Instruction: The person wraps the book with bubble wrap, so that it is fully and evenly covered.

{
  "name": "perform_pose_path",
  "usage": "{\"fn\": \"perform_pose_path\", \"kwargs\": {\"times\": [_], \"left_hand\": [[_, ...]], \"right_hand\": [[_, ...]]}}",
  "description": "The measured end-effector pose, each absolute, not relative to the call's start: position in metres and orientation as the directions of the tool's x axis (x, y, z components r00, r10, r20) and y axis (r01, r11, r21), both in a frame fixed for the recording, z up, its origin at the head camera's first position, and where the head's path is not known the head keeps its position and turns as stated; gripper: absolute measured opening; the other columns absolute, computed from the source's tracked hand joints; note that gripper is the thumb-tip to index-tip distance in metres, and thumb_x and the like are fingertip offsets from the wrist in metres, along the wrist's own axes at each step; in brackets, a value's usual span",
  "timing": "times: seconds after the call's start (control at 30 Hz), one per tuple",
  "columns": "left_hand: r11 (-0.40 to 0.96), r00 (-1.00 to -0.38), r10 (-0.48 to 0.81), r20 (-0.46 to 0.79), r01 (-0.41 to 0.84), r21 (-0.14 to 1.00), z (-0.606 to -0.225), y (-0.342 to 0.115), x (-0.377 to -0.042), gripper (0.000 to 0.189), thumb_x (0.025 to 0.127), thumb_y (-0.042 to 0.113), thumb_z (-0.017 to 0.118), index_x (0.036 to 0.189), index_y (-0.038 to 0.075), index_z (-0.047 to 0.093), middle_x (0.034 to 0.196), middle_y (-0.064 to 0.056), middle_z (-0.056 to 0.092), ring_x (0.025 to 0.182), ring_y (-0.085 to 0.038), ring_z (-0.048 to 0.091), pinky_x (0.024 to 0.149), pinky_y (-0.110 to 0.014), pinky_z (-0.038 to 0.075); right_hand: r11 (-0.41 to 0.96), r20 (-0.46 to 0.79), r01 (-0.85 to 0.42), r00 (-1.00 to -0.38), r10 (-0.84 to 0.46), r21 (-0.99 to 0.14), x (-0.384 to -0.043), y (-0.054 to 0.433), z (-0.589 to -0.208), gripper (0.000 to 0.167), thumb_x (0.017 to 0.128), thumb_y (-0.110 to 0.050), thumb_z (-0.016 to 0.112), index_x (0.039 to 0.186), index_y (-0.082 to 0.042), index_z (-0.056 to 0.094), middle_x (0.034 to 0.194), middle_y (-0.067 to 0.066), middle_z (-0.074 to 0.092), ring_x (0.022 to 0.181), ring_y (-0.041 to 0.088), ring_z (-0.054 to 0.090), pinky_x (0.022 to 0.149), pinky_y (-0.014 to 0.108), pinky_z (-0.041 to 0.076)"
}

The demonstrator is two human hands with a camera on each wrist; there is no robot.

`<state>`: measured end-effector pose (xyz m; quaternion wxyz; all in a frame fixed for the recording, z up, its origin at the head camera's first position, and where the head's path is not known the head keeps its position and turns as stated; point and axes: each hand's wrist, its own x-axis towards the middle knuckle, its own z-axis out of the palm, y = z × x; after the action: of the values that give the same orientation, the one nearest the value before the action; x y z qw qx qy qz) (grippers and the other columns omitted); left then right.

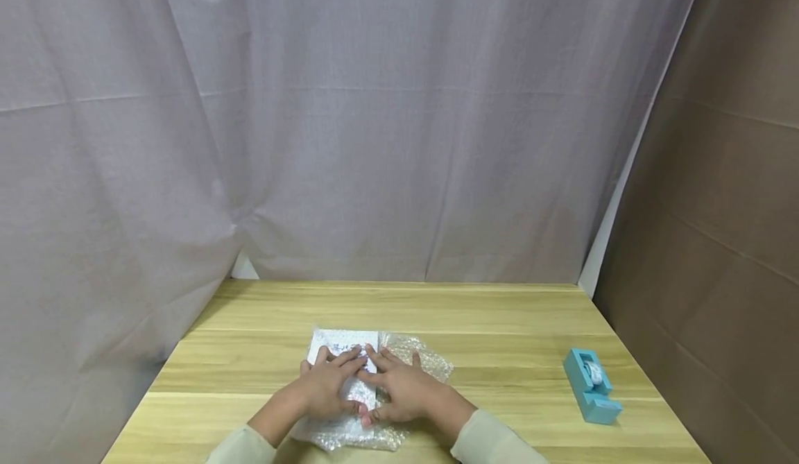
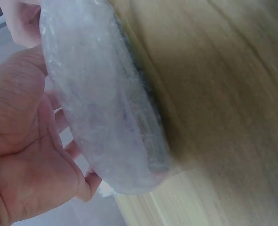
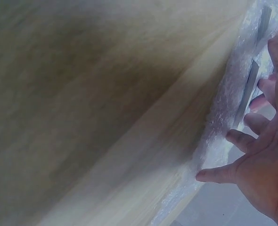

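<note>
A flat white rectangular item (image 1: pixel 356 338) with dark printing lies at the table's near side, in clear bubble wrap (image 1: pixel 431 363). My left hand (image 1: pixel 324 388) rests on its left part with the fingers spread. From the right, my right hand (image 1: pixel 402 389) presses on the item and the wrap, its fingers spread too. The two thumbs meet near the lower middle. In the left wrist view the bubble wrap (image 2: pixel 96 94) curves round the item's thick side. The right wrist view has the loose wrap (image 3: pixel 219 113) along the right side, under straight fingers (image 3: pixel 219 174).
A turquoise tape dispenser (image 1: pixel 600 412) with a roll of tape (image 1: pixel 593 372) stands at the right side of the wooden table (image 1: pixel 487 311). Grey curtains (image 1: pixel 399 138) hang behind and to the left, and a brown one (image 1: pixel 705 193) on the right.
</note>
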<state>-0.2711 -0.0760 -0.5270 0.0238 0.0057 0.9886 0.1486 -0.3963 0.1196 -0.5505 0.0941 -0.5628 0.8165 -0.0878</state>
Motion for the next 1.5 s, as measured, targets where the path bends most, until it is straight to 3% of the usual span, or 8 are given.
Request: {"fn": "perform_pose_path", "kwargs": {"times": [0.4,0.7,0.83,0.93,1.03,1.2,1.4,1.5], "left_hand": [[0.959,-0.999,0.003,-0.054,-0.013,0.282,-0.525,-0.076,-0.273,0.095,0.086,0.06,0.087,0.164,0.019,0.053,0.178,-0.003,0.041,0.13,-0.033,0.046,0.103,-0.08,0.047],[0.964,-0.999,-0.008,-0.041,-0.019,0.266,-0.527,-0.076,-0.274,0.096,0.085,0.062,0.086,0.165,0.021,0.052,0.178,-0.003,0.042,0.13,-0.033,0.047,0.099,-0.071,0.05],[0.962,-0.999,-0.006,-0.034,-0.015,0.271,-0.528,-0.075,-0.274,0.097,0.084,0.061,0.086,0.165,0.02,0.052,0.178,-0.004,0.042,0.129,-0.032,0.046,0.097,-0.067,0.05],[0.961,-0.999,-0.002,-0.033,-0.011,0.278,-0.528,-0.075,-0.275,0.097,0.084,0.061,0.086,0.165,0.019,0.052,0.178,-0.004,0.042,0.129,-0.032,0.046,0.095,-0.063,0.049],[0.96,-0.999,-0.006,-0.035,-0.016,0.28,-0.528,-0.074,-0.275,0.098,0.083,0.06,0.087,0.165,0.019,0.052,0.178,-0.004,0.042,0.128,-0.032,0.045,0.095,-0.064,0.048],[0.959,-0.999,-0.019,-0.039,-0.029,0.283,-0.527,-0.074,-0.274,0.098,0.083,0.06,0.087,0.165,0.02,0.052,0.178,-0.003,0.042,0.13,-0.033,0.045,0.097,-0.071,0.048],[0.958,-0.999,-0.019,-0.048,-0.032,0.284,-0.527,-0.072,-0.274,0.097,0.084,0.058,0.088,0.165,0.019,0.051,0.178,-0.004,0.042,0.129,-0.032,0.045,0.096,-0.069,0.048],[0.959,-0.998,-0.021,-0.051,-0.035,0.281,-0.527,-0.071,-0.275,0.097,0.083,0.058,0.088,0.165,0.02,0.051,0.177,-0.003,0.043,0.128,-0.031,0.045,0.096,-0.067,0.049]], "right_hand": [[0.318,-0.043,-0.925,-0.316,-0.948,-0.206,-0.395,0.127,-0.548,0.089,0.096,-0.083,0.057,0.172,-0.042,0.034,0.187,0.003,0.016,0.169,0.041,0.028,0.12,0.091,0.026],[0.306,0.06,-0.933,-0.322,-0.945,-0.187,-0.401,0.141,-0.543,0.08,0.103,-0.072,0.06,0.167,-0.024,0.051,0.174,0.015,0.046,0.157,0.042,0.048,0.12,0.078,0.043],[0.369,0.176,-0.919,-0.389,-0.904,-0.138,-0.414,0.148,-0.546,0.062,0.106,-0.059,0.066,0.149,-0.014,0.068,0.147,0.013,0.063,0.131,0.032,0.061,0.102,0.058,0.062],[0.474,0.254,-0.874,-0.486,-0.836,-0.109,-0.424,0.153,-0.548,0.049,0.105,-0.047,0.073,0.134,-0.008,0.075,0.127,0.011,0.064,0.11,0.025,0.059,0.086,0.045,0.06],[0.587,0.265,-0.802,-0.593,-0.76,-0.113,-0.433,0.159,-0.547,0.05,0.102,-0.044,0.076,0.128,-0.001,0.074,0.118,0.016,0.064,0.102,0.028,0.06,0.083,0.047,0.061],[0.687,0.191,-0.701,-0.713,-0.675,-0.192,-0.447,0.171,-0.545,0.059,0.099,-0.049,0.08,0.121,0.005,0.072,0.116,0.022,0.071,0.099,0.037,0.069,0.084,0.056,0.064],[0.613,0.113,-0.576,-0.772,-0.625,-0.541,-0.463,0.183,-0.556,0.041,0.094,-0.04,0.088,0.09,-0.005,0.066,0.084,0.005,0.066,0.073,0.019,0.058,0.066,0.037,0.057],[0.546,0.106,-0.552,-0.758,-0.644,-0.63,-0.479,0.188,-0.573,0.044,0.096,-0.045,0.086,0.078,-0.013,0.062,0.072,0.0,0.061,0.065,0.017,0.055,0.059,0.03,0.049]]}}
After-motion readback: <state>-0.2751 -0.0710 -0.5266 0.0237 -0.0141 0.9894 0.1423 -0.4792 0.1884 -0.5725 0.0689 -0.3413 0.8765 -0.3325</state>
